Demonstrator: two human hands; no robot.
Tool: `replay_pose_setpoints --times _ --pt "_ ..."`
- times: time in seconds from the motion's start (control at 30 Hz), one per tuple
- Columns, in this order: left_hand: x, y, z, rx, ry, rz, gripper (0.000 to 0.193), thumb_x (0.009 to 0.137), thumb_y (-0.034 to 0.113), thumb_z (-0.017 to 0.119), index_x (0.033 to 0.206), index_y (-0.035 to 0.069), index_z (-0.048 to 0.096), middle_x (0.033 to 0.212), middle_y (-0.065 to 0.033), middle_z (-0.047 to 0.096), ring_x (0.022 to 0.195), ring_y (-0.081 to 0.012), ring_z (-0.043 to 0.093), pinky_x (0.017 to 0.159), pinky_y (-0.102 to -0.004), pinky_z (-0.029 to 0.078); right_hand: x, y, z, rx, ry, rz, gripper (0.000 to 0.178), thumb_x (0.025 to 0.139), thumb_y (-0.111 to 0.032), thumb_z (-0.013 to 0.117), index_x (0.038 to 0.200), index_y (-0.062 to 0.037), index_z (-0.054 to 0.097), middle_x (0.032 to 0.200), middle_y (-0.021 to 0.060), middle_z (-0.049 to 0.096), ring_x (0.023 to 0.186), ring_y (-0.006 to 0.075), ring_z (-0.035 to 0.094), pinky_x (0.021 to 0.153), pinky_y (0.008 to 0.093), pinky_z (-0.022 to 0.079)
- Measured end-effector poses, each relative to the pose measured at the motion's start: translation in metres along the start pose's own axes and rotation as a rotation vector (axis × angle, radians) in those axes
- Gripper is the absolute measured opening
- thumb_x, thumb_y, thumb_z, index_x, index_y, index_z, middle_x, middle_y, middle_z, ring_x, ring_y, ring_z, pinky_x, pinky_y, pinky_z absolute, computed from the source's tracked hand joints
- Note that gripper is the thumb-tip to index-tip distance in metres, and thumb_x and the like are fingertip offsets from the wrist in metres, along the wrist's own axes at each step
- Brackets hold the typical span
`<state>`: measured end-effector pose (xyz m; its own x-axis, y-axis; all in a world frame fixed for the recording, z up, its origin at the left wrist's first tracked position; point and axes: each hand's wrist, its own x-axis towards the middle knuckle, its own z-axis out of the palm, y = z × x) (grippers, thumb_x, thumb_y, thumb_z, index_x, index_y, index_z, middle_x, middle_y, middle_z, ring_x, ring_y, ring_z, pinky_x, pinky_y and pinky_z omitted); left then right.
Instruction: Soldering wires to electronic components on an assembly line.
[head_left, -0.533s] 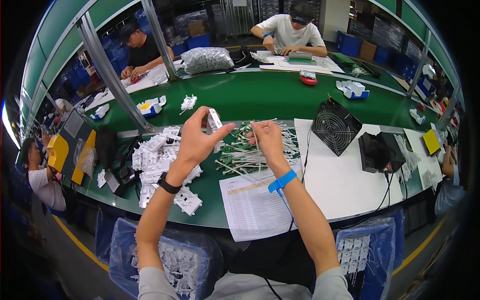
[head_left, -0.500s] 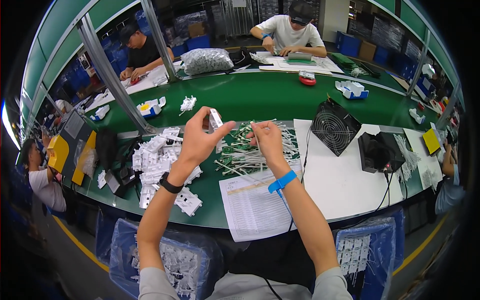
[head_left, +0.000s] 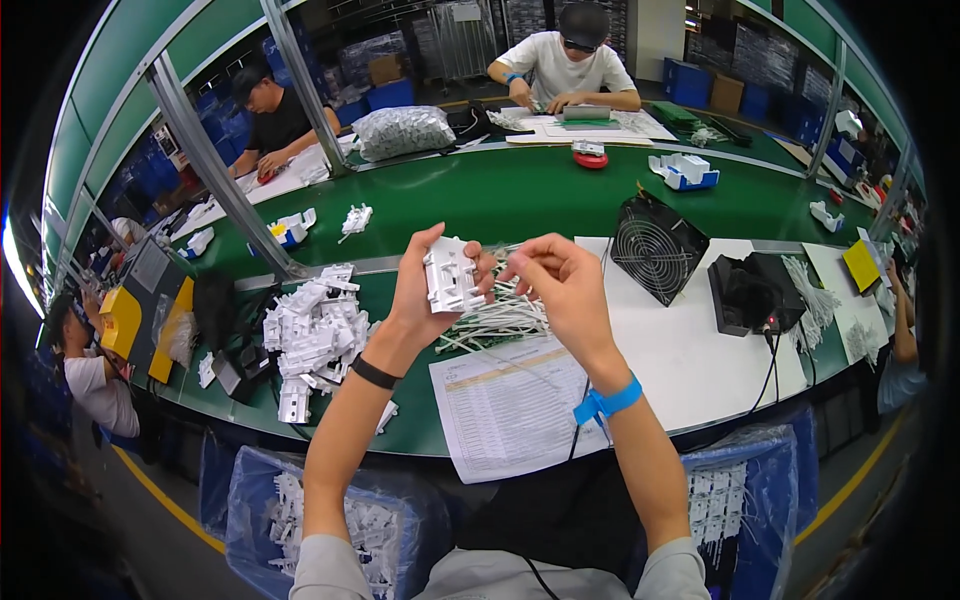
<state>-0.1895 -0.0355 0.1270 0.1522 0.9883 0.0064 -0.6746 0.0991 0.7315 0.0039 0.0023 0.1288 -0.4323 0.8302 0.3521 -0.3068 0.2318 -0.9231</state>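
Note:
My left hand (head_left: pixel 432 290) holds a white plastic moulded part (head_left: pixel 450 277) upright in front of me, above the green table. My right hand (head_left: pixel 560 283) is just to its right, fingers pinched on a thin white cable tie whose end meets the part. Under both hands lies a loose heap of white cable ties (head_left: pixel 500 318). A black band is on my left wrist and a blue strap on my right.
A pile of white plastic parts (head_left: pixel 310 325) lies to the left, a printed paper sheet (head_left: pixel 510 405) near the front edge, a black fan (head_left: pixel 655 245) and a black device (head_left: pixel 750 292) to the right. Blue bins of parts stand below the table. Other people work at the far side and the left.
Both hands have come closer together; my right hand has moved left to the part held in my left hand.

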Motion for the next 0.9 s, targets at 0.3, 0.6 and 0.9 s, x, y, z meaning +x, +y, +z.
replay_pose_setpoints --times 0.3,0.6,0.9 --pt "0.005 -0.022 0.008 0.272 -0.111 0.222 0.033 0.101 0.040 0.041 0.103 0.009 0.050 0.098 -0.0114 0.061 0.088 -0.0196 0.060 0.080 -0.0329 0.053 -0.034 -0.010 -0.019 -0.270 -0.041 -0.200 0.010 0.094 -0.006 0.067 0.097 0.0032 0.069 0.087 0.0055 0.068 0.080 0.0122 0.061 0.076 0.0258 0.049" --pt "-0.019 -0.041 0.050 0.808 -0.140 0.887 0.052 0.082 0.011 0.079 0.110 0.007 0.036 0.126 -0.0233 0.057 0.117 -0.0275 0.057 0.102 -0.0398 0.047 -0.046 -0.029 -0.046 0.490 -0.120 0.422 0.016 0.102 -0.017 0.058 0.090 -0.0067 0.059 0.064 -0.0043 0.051 0.049 0.0029 0.040 0.045 0.0202 0.031" --pt "-0.022 -0.052 0.050 1.019 -0.260 1.068 0.060 0.076 0.010 0.085 0.109 0.009 0.035 0.129 -0.0284 0.056 0.120 -0.0320 0.058 0.101 -0.0403 0.047 -0.061 -0.020 -0.046 0.657 -0.113 0.476 0.012 0.099 -0.016 0.064 0.098 -0.0042 0.065 0.062 -0.0083 0.042 0.049 0.0014 0.032 0.045 0.0204 0.025"
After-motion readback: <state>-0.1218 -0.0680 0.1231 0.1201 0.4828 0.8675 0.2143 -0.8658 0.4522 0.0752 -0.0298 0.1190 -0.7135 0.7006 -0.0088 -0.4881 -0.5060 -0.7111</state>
